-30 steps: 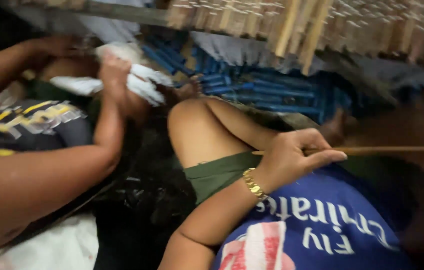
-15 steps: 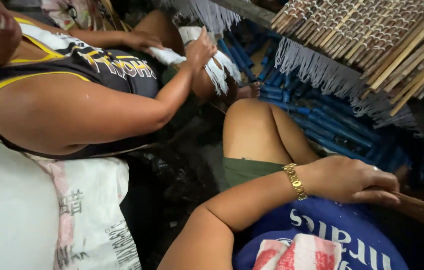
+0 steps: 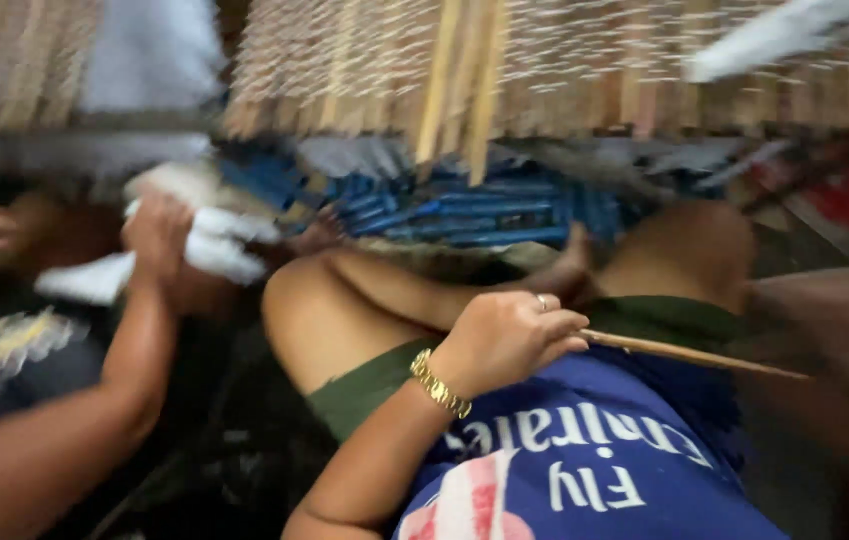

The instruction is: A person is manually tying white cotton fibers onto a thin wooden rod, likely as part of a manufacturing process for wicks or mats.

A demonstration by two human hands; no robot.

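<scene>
My left hand [image 3: 506, 338], with a gold bracelet and a ring, is closed around a thin bamboo stick [image 3: 689, 353]. The stick runs to the right over my blue shirt [image 3: 584, 470] and green shorts [image 3: 364, 385]. My bent bare knee [image 3: 309, 305] is just left of the hand. My right hand does not show; only a blurred brown shape fills the right edge. To the left, another person's hand [image 3: 156, 232] grips a white bundle of fibres [image 3: 219, 245].
A woven mat of bamboo slats [image 3: 504, 70] hangs across the top, with a few loose slats sticking out. Under it lies a pile of blue sticks [image 3: 474, 215]. The other person's arm [image 3: 54, 450] and dark shirt fill the lower left.
The view has swung back to the right and up. The other person's body has slid out to the left edge. My left hand still grips the stick over my lap.
</scene>
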